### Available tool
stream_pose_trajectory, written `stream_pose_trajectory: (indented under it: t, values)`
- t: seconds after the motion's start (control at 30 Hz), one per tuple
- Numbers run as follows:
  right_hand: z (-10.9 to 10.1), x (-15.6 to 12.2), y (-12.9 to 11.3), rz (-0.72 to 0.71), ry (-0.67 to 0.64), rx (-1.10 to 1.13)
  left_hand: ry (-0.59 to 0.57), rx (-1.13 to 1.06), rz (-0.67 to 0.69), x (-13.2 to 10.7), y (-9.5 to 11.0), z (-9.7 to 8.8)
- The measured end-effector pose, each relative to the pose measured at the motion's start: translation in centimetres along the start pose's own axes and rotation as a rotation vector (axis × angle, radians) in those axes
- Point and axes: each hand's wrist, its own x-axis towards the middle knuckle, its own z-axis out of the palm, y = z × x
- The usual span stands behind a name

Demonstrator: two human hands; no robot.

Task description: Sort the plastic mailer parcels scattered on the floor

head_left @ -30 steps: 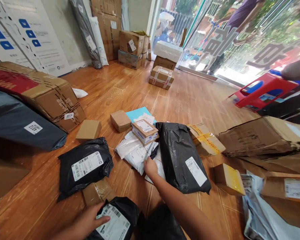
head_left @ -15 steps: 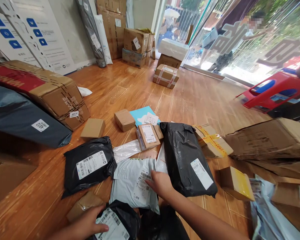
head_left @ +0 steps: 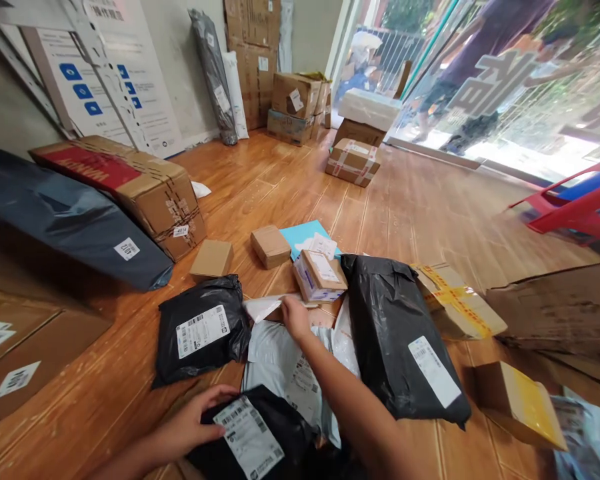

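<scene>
My left hand (head_left: 206, 417) grips the left side of a black plastic parcel (head_left: 285, 423) with a white label, its thumb on top. My right hand (head_left: 296, 320) reaches forward, fingers pinched on the edge of a flat white plastic mailer (head_left: 265, 307), which is partly raised. Under my right forearm lies a pale grey mailer bag (head_left: 270, 360) with a printed label. Just beyond my right hand, a small labelled box (head_left: 320, 275) sits tilted. A black parcel (head_left: 197, 337) lies to the left and a larger black parcel (head_left: 400, 333) to the right.
Small brown boxes (head_left: 213, 260) and a light blue envelope (head_left: 300, 237) lie ahead on the wooden floor. Large cartons (head_left: 165, 200) stand left. A yellow-taped box (head_left: 460, 303) and a red stool (head_left: 570, 207) are on the right. People are outside the glass door.
My right hand has moved forward from the grey bag and taken hold of the white mailer, lifting its edge. The small labelled box has tipped. My left hand stays on its black parcel.
</scene>
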Motion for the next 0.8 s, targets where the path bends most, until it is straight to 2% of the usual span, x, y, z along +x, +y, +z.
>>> stream_pose_trajectory:
  t: [0.07,0.17,0.37,0.5,0.7,0.8]
  values:
    - [-1.0,-0.8,-0.3,0.026,0.081,0.162,0.078,0.031,-0.023,-0.4,-1.0,-1.2]
    - [-1.8,-2.3,-0.5,0.078,0.1,0.41,0.09,0.144,-0.057,0.0,-1.8,-2.3]
    - [-1.4,-5.1,0.5,0.225,0.031,0.729,0.272,0.425,-0.076,3.5,-1.6,-1.9]
    - [-1.7,-6.5,1.1,0.284,-0.012,0.838,0.215,0.456,-0.002,4.5,-1.1,-1.9]
    - [-3.9,-7.6,1.9,0.389,-0.119,0.982,0.107,0.507,0.1,4.3,-0.8,-1.8]
    - [-4.7,-7.6,2.4,0.434,-0.134,1.032,0.12,0.586,0.14,4.6,-0.4,-0.9]
